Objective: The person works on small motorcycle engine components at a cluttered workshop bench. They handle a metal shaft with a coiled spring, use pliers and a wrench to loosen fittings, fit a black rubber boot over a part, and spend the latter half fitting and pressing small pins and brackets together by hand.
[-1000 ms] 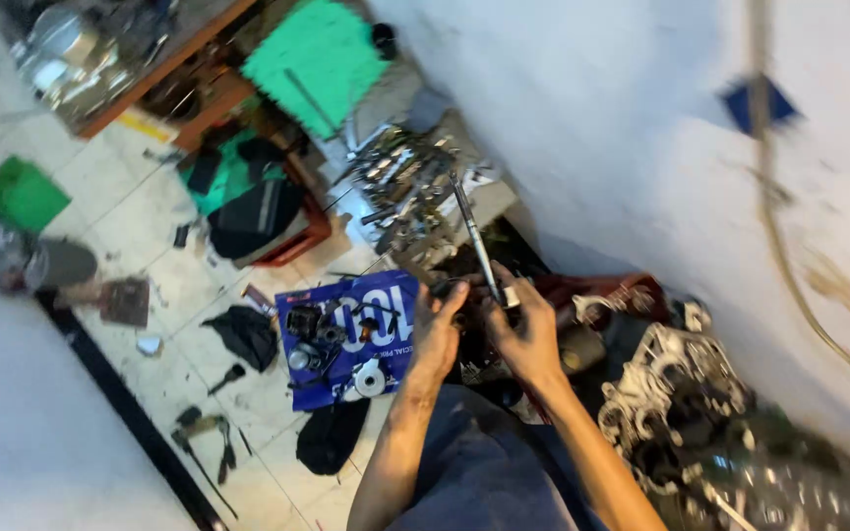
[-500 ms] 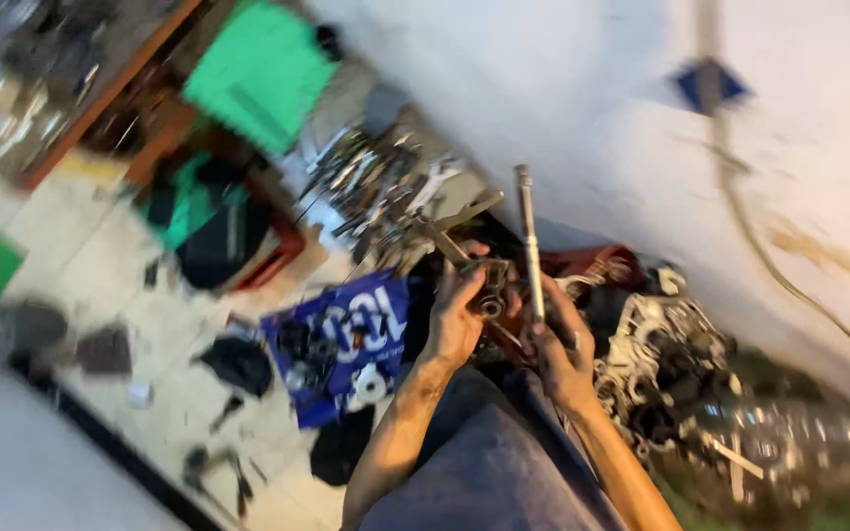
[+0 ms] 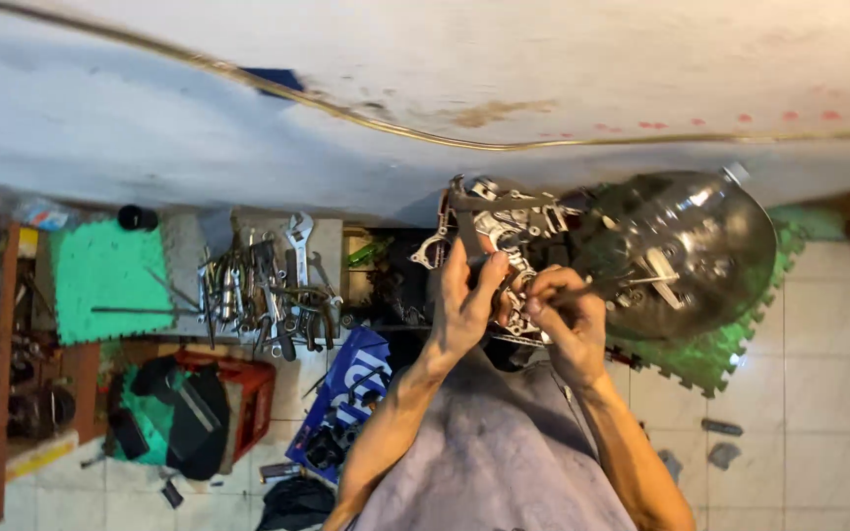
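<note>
From the head camera, we had both hands at the engine case (image 3: 504, 231), a pale metal casting with open cavities that sat on the floor against the white wall (image 3: 425, 88). Our left hand (image 3: 464, 300) lay against the near face of the engine case, fingers stretched up and thumb spread, seemingly steadying it; we could not tell whether it gripped anything. Our right hand (image 3: 568, 320), just right of it, was clenched around a thin rod-like tool (image 3: 607, 285) whose shaft ran further right, away from the engine case, toward the dark domed cover (image 3: 686, 251).

We judged the step to be fine work on a small fitting at the near edge of the engine case. The next move seemed to call for a firm brace from the left hand and small, controlled turns of the tool.

Left of the engine case, the pile of spanners (image 3: 268, 285) lay well apart, with a green foam mat (image 3: 100, 280) beyond them and a blue printed sheet (image 3: 346, 393) nearer us.

Much stayed hidden: our hands covered the spot being worked, the tool's working tip was lost among shiny parts, and our grey garment (image 3: 494, 462) blocked the floor below the engine case.
</note>
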